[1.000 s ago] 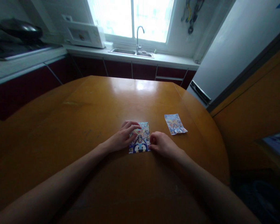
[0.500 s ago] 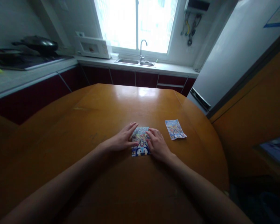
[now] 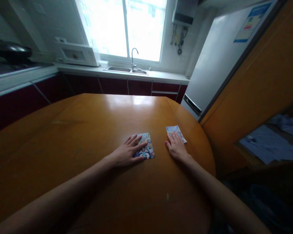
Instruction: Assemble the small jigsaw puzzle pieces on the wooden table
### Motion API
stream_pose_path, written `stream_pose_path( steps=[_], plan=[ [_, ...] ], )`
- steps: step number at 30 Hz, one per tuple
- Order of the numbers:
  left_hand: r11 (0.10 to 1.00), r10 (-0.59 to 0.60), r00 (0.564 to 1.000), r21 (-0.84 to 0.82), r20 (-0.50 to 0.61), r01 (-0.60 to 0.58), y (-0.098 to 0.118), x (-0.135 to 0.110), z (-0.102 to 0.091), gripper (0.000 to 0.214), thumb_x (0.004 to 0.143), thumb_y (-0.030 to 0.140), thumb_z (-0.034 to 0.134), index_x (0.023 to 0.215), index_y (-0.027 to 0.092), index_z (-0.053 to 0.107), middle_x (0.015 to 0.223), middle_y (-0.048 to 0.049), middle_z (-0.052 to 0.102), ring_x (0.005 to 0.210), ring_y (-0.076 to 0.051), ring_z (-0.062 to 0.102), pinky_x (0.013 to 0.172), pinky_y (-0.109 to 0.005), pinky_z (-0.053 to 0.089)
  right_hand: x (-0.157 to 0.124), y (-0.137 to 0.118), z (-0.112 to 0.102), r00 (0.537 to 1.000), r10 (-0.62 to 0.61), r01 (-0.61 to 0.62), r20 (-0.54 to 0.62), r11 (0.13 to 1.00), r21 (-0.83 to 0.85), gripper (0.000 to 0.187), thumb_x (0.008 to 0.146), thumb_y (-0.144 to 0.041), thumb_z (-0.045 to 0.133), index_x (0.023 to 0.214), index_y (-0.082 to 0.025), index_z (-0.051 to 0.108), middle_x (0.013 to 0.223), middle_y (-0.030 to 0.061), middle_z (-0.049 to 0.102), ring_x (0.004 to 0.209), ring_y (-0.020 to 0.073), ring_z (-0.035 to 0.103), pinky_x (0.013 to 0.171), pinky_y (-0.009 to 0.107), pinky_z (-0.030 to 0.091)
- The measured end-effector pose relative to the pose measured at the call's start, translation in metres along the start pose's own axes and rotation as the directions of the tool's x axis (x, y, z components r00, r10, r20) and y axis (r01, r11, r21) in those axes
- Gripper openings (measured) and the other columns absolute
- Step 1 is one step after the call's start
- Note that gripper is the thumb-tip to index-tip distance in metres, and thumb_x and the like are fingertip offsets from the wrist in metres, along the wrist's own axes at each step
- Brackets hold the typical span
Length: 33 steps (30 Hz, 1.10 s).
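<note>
The left hand (image 3: 127, 152) lies open, palm down, fingers spread over the left part of the card (image 3: 148, 143), nothing clenched! Over to the right, the right hand (image 3: 177, 149) is open too, loosely extended, fingers over the near-left part of the sheet (image 3: 175, 129); whether they press, one can't tell. Card and sheet both lie flat on the table (image 3: 107, 195), a gap between them. Both look light and thin: the card probably slides easily, the sheet seems softer, likely to crease. Best holds? The card's bare right edge, the sheet's uncovered far edge. Far beyond stands the sink (image 3: 118, 69).
</note>
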<state>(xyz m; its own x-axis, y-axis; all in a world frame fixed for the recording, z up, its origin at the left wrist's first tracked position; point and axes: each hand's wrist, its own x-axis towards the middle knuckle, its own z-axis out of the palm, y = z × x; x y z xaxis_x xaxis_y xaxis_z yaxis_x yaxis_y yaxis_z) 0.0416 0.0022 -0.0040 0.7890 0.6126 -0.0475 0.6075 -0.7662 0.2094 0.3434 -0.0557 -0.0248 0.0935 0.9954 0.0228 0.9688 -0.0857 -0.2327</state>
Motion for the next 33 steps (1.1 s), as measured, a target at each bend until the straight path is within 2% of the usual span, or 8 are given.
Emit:
stream_pose_path(
  steps=[5,9,13,16,21,27,30,33],
  plan=[
    [0.996,0.086,0.996,-0.029,-0.026,-0.087,0.038,0.075,0.011,0.075,0.091,0.078,0.037,0.156,0.042,0.028,0.169,-0.0046,0.012,0.154,-0.039,0.007,0.124,-0.057,0.012,0.002,0.069,-0.008,0.993,0.085,-0.088,-0.078,0.996,-0.031,0.058,0.104,-0.043,0.034,0.152,-0.012,0.043,0.162,0.0164,0.032,0.152,0.0286,0.022,0.123,0.046,0.017],
    [0.989,0.135,0.99,-0.049,-0.044,-0.137,0.068,0.136,0.022,0.078,0.089,0.08,0.039,0.156,0.04,0.031,0.168,-0.004,0.014,0.154,-0.041,0.007,0.124,-0.058,0.009,0.004,0.106,-0.012,0.991,0.074,-0.077,-0.116,0.997,-0.024,0.057,0.105,-0.04,0.033,0.15,-0.009,0.044,0.16,0.0167,0.036,0.151,0.0252,0.026,0.123,0.041,0.017],
    [0.989,0.121,0.99,-0.072,-0.067,-0.126,0.082,0.17,0.027,0.08,0.088,0.079,0.042,0.156,0.036,0.033,0.168,-0.0053,0.015,0.154,-0.041,0.006,0.124,-0.059,0.008,0.006,0.114,-0.012,0.985,0.087,-0.089,-0.152,0.996,-0.001,0.055,0.105,-0.037,0.03,0.151,-0.009,0.043,0.16,0.017,0.037,0.151,0.0251,0.026,0.123,0.044,0.016],
    [0.982,0.121,0.986,-0.132,-0.113,-0.136,0.077,0.173,0.022,0.081,0.092,0.077,0.038,0.158,0.031,0.029,0.168,-0.0077,0.015,0.155,-0.036,0.008,0.125,-0.054,0.013,0.005,0.099,-0.018,0.962,0.098,-0.094,-0.256,0.995,0.025,0.053,0.105,-0.034,0.03,0.15,-0.01,0.045,0.161,0.0167,0.034,0.152,0.0263,0.022,0.123,0.049,0.014],
    [0.988,0.0,0.968,-0.149,-0.251,-0.038,0.042,0.137,0.005,0.074,0.1,0.065,0.031,0.159,0.021,0.026,0.166,-0.0098,0.022,0.155,-0.03,0.013,0.126,-0.05,0.016,0.002,0.022,-0.032,0.91,-0.065,0.08,-0.409,0.997,0.019,0.05,0.105,-0.035,0.032,0.149,-0.014,0.047,0.164,0.014,0.027,0.154,0.0257,0.012,0.123,0.054,0.002],
    [0.962,-0.271,0.925,-0.103,-0.266,0.252,-0.004,0.042,-0.007,0.065,0.101,0.058,0.036,0.156,0.025,0.033,0.165,-0.011,0.025,0.154,-0.035,0.016,0.122,-0.061,0.017,0.003,-0.1,-0.007,0.948,-0.244,0.287,-0.207,0.934,0.214,0.057,0.1,-0.033,0.042,0.154,-0.014,0.038,0.165,0.0128,0.026,0.154,0.0247,0.016,0.124,0.047,0.012],
    [0.922,-0.386,0.876,-0.084,-0.289,0.378,-0.013,-0.013,-0.009,0.066,0.1,0.06,0.036,0.156,0.026,0.034,0.164,-0.0116,0.027,0.153,-0.037,0.018,0.12,-0.065,0.016,0.004,-0.139,0.01,0.955,-0.281,0.297,-0.1,0.914,0.275,0.061,0.099,-0.036,0.044,0.155,-0.014,0.036,0.165,0.0134,0.025,0.154,0.027,0.017,0.123,0.049,0.014],
    [0.879,-0.468,0.827,-0.067,-0.311,0.472,-0.015,-0.055,-0.006,0.067,0.099,0.061,0.038,0.157,0.028,0.033,0.164,-0.0114,0.027,0.153,-0.037,0.016,0.12,-0.065,0.014,0.001,-0.158,0.02,0.944,-0.324,0.329,-0.065,0.907,0.264,0.061,0.099,-0.039,0.045,0.155,-0.017,0.036,0.166,0.013,0.023,0.154,0.0285,0.015,0.123,0.051,0.012]
  ],
)
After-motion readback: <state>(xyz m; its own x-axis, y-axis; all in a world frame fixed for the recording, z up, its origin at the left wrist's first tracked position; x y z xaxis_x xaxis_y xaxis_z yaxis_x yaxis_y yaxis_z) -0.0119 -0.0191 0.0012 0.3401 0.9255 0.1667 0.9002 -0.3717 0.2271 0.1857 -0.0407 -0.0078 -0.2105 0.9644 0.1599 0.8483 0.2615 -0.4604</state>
